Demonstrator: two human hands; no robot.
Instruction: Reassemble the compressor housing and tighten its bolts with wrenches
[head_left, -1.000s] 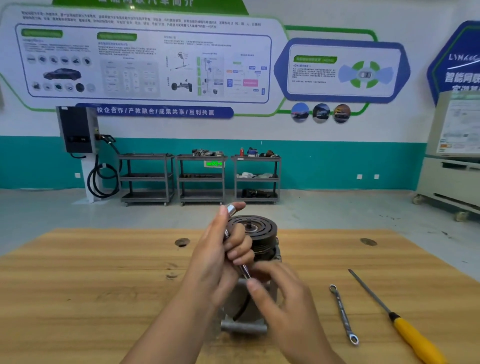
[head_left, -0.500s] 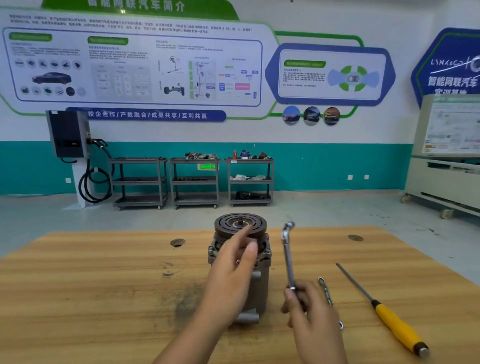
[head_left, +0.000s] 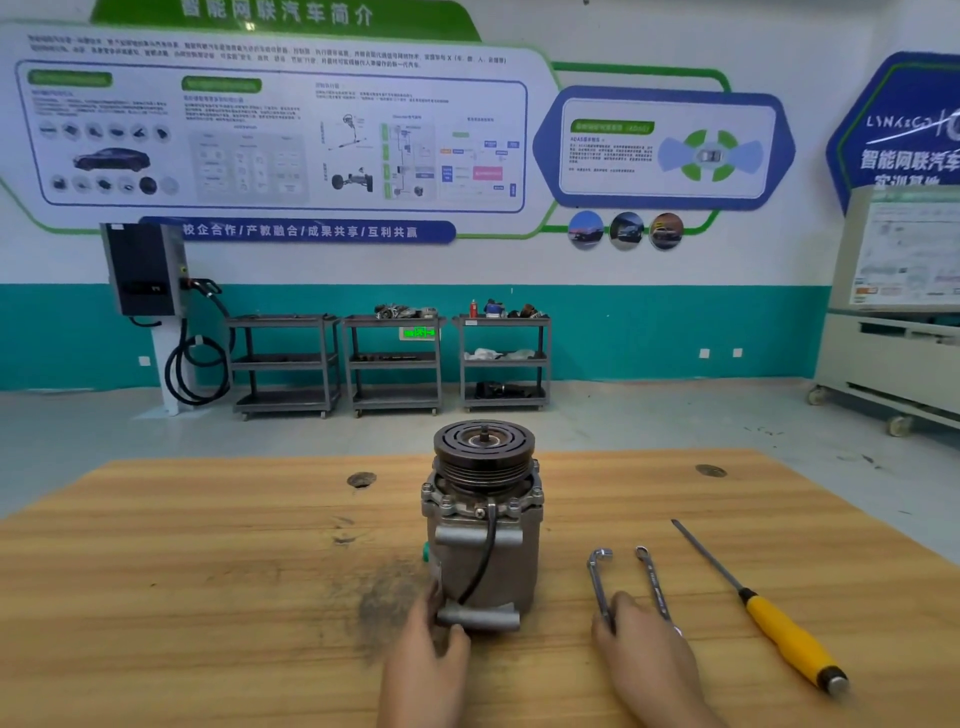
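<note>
Head view: your left hand (head_left: 426, 670) has dropped from the pulley (head_left: 483, 447) to the foot of the compressor (head_left: 483, 551), thumb and fingers curled round the lower lug to steady it. Your right hand (head_left: 644, 660), which half a second ago held the bent wrench (head_left: 597, 577) upright, has brought it down flat on the table (head_left: 208, 597); thumb and forefinger still pinch its near end. The flat wrench (head_left: 653, 579) lies just beside it and the screwdriver (head_left: 779, 623) farther right, both untouched. The compressor stands upright mid-table, housing closed, flange bolts (head_left: 445, 501) seated as far as I can see. I judge this round of tightening finished: swap wrenches, or you are nearly done.
</note>
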